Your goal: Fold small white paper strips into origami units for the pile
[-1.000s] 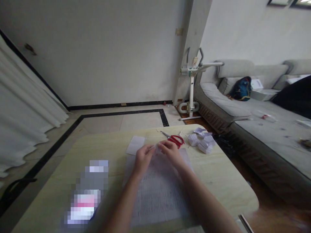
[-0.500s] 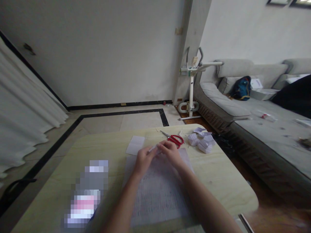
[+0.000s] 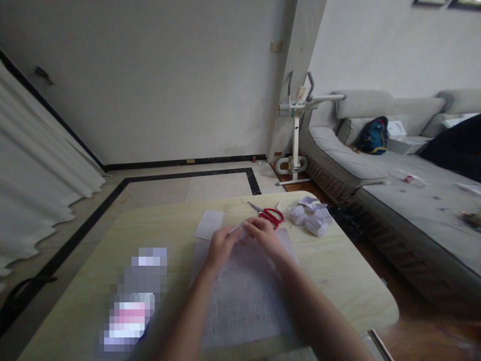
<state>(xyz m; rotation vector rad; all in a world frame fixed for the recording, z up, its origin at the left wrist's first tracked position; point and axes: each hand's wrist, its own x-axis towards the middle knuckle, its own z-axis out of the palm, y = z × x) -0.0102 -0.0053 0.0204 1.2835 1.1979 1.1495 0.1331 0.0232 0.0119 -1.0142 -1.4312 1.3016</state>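
Over the far part of a large printed sheet (image 3: 248,301), my left hand (image 3: 222,244) and my right hand (image 3: 264,234) meet, both closed on a small white piece of paper (image 3: 239,230). Its exact shape is partly hidden by the fingers. Just beyond my right hand lie red-handled scissors (image 3: 271,216), their blades pointing away to the left. A flat white paper piece (image 3: 209,224) rests beyond my left hand. Several folded white paper pieces (image 3: 311,215) sit in a group to the right of the scissors.
The pale wooden table (image 3: 349,281) has rounded corners. A pixelated object (image 3: 131,301) lies on its left part. Beyond stand a white exercise machine (image 3: 296,135) and, to the right, a grey sofa (image 3: 421,200) with a blue backpack (image 3: 376,135).
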